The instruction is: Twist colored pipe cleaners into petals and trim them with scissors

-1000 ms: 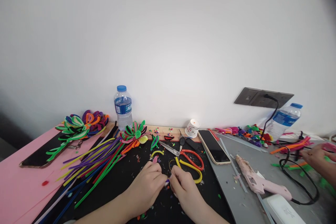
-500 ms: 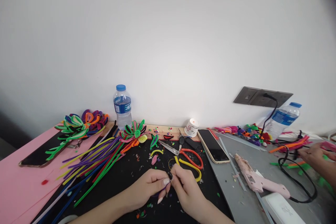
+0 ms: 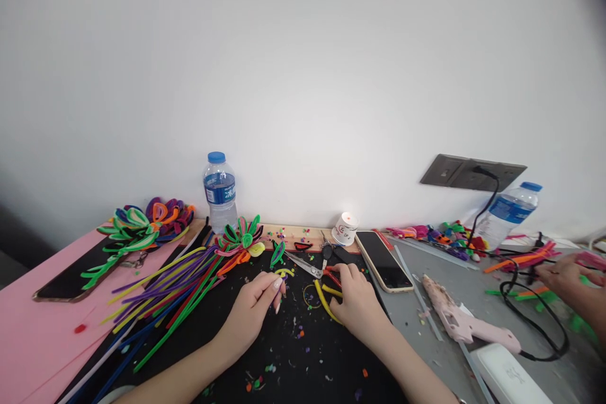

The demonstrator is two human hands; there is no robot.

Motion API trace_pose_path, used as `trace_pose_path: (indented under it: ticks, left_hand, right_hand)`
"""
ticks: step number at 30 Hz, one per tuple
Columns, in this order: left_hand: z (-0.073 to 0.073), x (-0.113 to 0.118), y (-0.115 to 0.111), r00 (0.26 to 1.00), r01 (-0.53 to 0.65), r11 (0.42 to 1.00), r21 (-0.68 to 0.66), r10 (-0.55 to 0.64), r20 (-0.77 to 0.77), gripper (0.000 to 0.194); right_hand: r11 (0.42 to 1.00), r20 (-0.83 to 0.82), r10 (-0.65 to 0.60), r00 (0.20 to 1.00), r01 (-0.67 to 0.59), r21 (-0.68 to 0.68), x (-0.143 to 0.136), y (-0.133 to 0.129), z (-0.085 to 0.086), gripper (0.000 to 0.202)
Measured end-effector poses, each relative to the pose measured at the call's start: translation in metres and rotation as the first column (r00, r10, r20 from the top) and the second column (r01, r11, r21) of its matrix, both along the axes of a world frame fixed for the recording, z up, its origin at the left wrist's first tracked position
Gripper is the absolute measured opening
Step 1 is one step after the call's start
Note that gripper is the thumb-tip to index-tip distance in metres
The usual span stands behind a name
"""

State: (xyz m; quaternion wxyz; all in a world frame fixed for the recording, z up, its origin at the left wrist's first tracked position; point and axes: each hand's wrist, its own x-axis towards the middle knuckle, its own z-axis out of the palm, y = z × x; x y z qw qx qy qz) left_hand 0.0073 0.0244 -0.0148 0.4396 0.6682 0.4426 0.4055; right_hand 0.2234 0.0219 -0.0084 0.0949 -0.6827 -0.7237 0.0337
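Scissors [image 3: 316,274] are being covered at their red and yellow handles [image 3: 325,304] by the right hand [image 3: 358,300], on a black mat [image 3: 293,385]; whether it is closed on them cannot be told. Unreadable white print is being carried by the leftmost bottle's [image 3: 222,214] blue label [image 3: 219,190]. Illegible marks are being borne by a white cup [image 3: 345,229]. One purple piece [image 3: 284,276], mostly hidden, is being pinched by the left hand [image 3: 255,304]

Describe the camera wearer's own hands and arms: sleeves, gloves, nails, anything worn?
Left hand and right hand: no gloves, no rings visible. Left forearm and right forearm: no sleeves in view. The left thumbnail is pale and glossy, possibly polished; right-hand nails can't be made out. Something small shows at the right forearm by the bottom edge, too cropped to identify.
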Motion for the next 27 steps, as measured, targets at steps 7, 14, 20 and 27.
trace_pose_path:
  ticks: [7, 14, 20, 27]
  left_hand:
    - [-0.002, -0.002, -0.001, 1.000, -0.023, 0.999, 0.025, 0.023, -0.017, 0.033]
    - [-0.001, -0.003, 0.001, 0.997, -0.059, 0.998, 0.015, 0.058, 0.051, 0.034]
    - [0.004, -0.003, 0.001, 0.990, -0.104, 0.994, 0.018, 0.101, 0.095, 0.034]
    - [0.005, -0.003, -0.001, 0.991, -0.116, 0.992, 0.044, 0.113, 0.067, 0.034]
  right_hand:
    - [0.996, -0.014, -0.036, 0.999, 0.035, -0.087, 0.006, 0.007, -0.005, 0.016]
    - [1.000, -0.194, 0.000, 0.981, 0.004, 0.020, 0.004, 0.003, 0.008, 0.010]
    - [0.996, -0.314, 0.074, 0.947, -0.085, -0.021, -0.007, -0.007, 0.016, 0.024]
    - [0.988, -0.221, 0.135, 0.966, -0.149, -0.050, -0.014, -0.013, 0.017, 0.023]
